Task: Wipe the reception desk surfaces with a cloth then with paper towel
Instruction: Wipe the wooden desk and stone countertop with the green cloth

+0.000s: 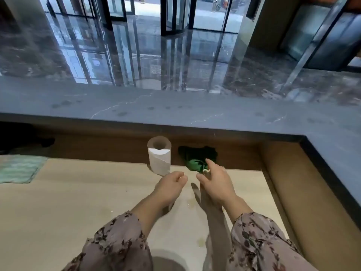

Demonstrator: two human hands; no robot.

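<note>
Item: green cloth [194, 165], crumpled in a heap on the lower desk surface [78, 202] against the brown back panel [117, 147], directly at the fingertips of the right hand [214, 182]. Right-hand fingers are spread, the forefinger laid over the cloth's near edge and the thumb set below it; whether a pinch is closed cannot be told. The left hand [170, 184] is loosely curled, with nothing held. Orientation of the cloth: no clear front or point is presented; its broader extent is judged to run side to side along the panel, across the line of the reaching fingers, with a darker part or shadow lying beyond the fingertips. Companion item: paper roll [159, 155], stood on end just beyond the left knuckles, axis vertical, core opening upward, loose tail on the near face. Hazards noted: the roll could be toppled if the left hand is swung forward or the cloth is pulled leftward past it; once down, it could be soaked by the wet patches [190, 204] seen behind the fingers, near the wrists. The floral sleeves [259, 241] could be dragged through those patches. With only an edge taken, the cloth might unfurl and trail. The smudged upper stone counter [195, 106] lies far beyond both hands.
</note>
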